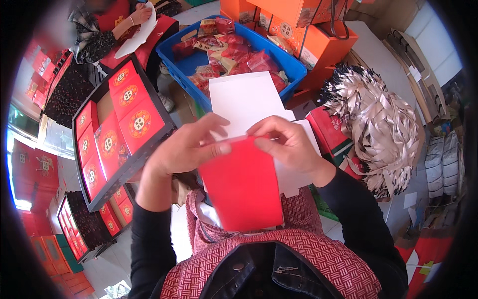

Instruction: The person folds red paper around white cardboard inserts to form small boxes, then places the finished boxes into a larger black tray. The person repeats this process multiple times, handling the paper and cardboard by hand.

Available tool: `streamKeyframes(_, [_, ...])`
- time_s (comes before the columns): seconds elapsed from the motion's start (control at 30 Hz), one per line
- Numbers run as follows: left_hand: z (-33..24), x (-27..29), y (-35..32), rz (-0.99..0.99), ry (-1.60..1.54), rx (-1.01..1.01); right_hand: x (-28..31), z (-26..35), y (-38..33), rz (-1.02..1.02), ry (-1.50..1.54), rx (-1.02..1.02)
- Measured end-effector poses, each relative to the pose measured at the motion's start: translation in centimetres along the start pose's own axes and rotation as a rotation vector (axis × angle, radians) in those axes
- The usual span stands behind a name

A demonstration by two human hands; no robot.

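Observation:
A red cardboard box (243,189), with white inner flaps spread out, lies over my lap. One white flap (244,94) reaches away from me toward the blue crate, and another sticks out on the right. My right hand (291,149) pinches the far edge of the red panel between thumb and fingers. At the far left corner of that panel is my left hand (186,147), its thumb lying along the edge and its fingers apart over the white card. The left hand is slightly blurred.
A blue crate (174,74) of red packets stands ahead. To its left tilts a black tray (172,127) of red boxes (141,123). Orange gift boxes (286,30) rise behind, and bundled beige ribbons (383,124) lie right. Another person's hand (142,14) holds white card (142,32).

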State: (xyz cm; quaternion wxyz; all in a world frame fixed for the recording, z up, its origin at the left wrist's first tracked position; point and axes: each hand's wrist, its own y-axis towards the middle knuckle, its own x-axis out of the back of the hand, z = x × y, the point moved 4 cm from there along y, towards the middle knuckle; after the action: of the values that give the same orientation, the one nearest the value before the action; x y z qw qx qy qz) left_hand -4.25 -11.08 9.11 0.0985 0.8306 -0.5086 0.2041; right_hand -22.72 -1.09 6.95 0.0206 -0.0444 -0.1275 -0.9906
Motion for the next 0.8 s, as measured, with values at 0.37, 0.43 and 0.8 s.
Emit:
streamKeyframes(0.37, [0.2, 7.3, -6.4, -0.381, 0.095, 0.208, 17.2, -9.2, 14.9, -0.322, -0.414, -0.192])
streamKeyframes(0.43, [0.6, 8.6, -9.1, -0.781, 0.026, 0.049, 20.1, -12.8, 18.3, -0.283, -0.804, -0.36])
streamKeyframes(0.8, [6.3, 5.1, -13.7, -1.341, -0.806, 0.026, 15.6, -23.1, 23.2, -0.285, -1.026, -0.49])
